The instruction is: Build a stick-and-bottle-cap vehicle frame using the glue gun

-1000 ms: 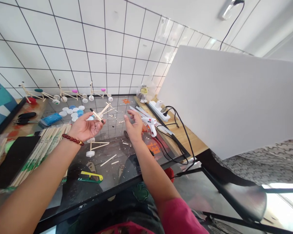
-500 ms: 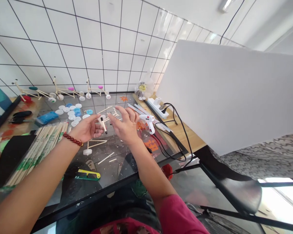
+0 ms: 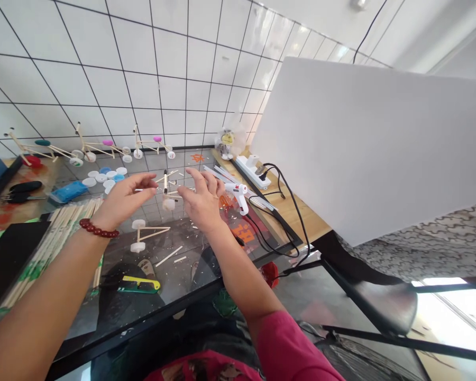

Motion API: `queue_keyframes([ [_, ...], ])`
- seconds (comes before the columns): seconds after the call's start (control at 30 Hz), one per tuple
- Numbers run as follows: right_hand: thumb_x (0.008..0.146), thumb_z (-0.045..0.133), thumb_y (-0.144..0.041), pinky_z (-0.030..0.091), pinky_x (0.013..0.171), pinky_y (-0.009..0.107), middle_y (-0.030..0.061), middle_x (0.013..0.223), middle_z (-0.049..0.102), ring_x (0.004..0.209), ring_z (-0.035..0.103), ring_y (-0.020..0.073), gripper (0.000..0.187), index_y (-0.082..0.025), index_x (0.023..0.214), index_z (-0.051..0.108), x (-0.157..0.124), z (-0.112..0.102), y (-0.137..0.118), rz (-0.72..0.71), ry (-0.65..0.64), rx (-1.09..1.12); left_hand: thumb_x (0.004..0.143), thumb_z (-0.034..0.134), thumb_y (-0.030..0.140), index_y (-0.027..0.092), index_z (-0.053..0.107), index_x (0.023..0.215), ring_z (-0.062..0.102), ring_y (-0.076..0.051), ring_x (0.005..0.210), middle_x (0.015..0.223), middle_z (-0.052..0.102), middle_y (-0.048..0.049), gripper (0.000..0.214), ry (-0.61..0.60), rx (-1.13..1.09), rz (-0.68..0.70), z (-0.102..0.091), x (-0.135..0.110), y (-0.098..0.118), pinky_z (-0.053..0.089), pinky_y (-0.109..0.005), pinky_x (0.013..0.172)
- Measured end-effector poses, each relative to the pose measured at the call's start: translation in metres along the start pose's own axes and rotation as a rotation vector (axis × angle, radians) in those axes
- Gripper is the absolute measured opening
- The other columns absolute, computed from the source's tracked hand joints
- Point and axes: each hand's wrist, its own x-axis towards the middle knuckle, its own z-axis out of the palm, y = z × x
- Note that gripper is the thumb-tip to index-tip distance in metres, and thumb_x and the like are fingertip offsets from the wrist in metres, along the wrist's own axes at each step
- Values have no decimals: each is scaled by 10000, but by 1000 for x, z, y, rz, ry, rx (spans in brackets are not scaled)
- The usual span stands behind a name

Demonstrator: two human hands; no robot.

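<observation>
Between my hands is a small stick frame with a crossbar (image 3: pixel 165 181) that has black ends. A white wheel (image 3: pixel 168 204) sits below the crossbar, and thin sticks run back toward my right hand. My left hand (image 3: pixel 129 197), wearing a red bead bracelet, is just left of the crossbar, fingers apart and holding nothing. My right hand (image 3: pixel 203 200) hovers on the right side, thumb and forefinger spread; it partly hides the far end of the frame. Nearer me lies a V-shaped stick piece (image 3: pixel 154 231) with two white wheels.
Three finished stick tricycles (image 3: pixel 146 143) stand along the wall. Bottle caps (image 3: pixel 101 177), bundled sticks (image 3: pixel 51 248) and a blue packet (image 3: pixel 69 191) lie left. A yellow-green cutter (image 3: pixel 139 284) is in front. A white glue gun (image 3: pixel 238 196), its cable and a power strip (image 3: pixel 254 172) are right.
My left hand has let go of the crossbar and drawn back to the left. The crossbar now stands more upright without it. My right hand has barely moved.
</observation>
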Motion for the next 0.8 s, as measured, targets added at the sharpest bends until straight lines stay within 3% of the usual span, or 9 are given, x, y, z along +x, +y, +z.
queue_keyframes([
  [0.07, 978, 572, -269, 270, 1055, 498, -34, 1494, 536, 1328, 374, 277, 195, -364, 996, 741, 1, -1, -2, 5, 13, -2, 709, 765, 487, 217, 664, 1277, 630, -293, 1210, 1298, 698, -106, 637, -44, -70, 89, 6, -1, -1, 474, -446, 1061],
  [0.17, 978, 581, -295, 284, 1042, 505, -18, 1478, 553, 1316, 383, 286, 167, -346, 984, 740, 2, -2, -5, 14, 23, 17, 675, 787, 485, 231, 729, 1157, 640, -318, 1212, 1233, 740, -88, 548, -16, -48, 128, 21, -3, -4, 459, -460, 1086],
  [0.33, 973, 611, -348, 277, 1064, 514, 1, 1483, 549, 1326, 408, 299, 140, -349, 1039, 734, 3, -1, -6, 43, 18, 127, 700, 746, 499, 228, 781, 832, 699, -294, 932, 889, 783, -56, 304, 82, -44, 103, 33, -6, -5, 525, -430, 927],
  [0.5, 919, 669, -465, 318, 1099, 492, 88, 1429, 582, 1291, 505, 297, 393, -306, 1278, 650, 5, -4, 3, 183, 166, 307, 614, 832, 496, 223, 766, 751, 630, -220, 739, 728, 723, -34, 312, 151, -328, 6, 31, -4, -7, 511, -344, 703],
  [0.57, 913, 673, -445, 349, 1093, 471, 95, 1353, 641, 1258, 551, 280, 393, -268, 1264, 653, 6, -4, 7, 218, 194, 386, 570, 866, 482, 218, 760, 717, 618, -206, 750, 728, 713, -34, 321, 173, -432, -16, 30, -2, -8, 500, -324, 695],
  [0.8, 911, 688, -347, 380, 1048, 424, 34, 1093, 779, 1111, 661, 228, 158, -254, 1020, 754, 7, 4, 5, 305, 80, 520, 466, 923, 480, 190, 749, 727, 619, -198, 751, 747, 705, -47, 427, 156, -596, -102, 26, 1, -6, 500, -310, 647],
])
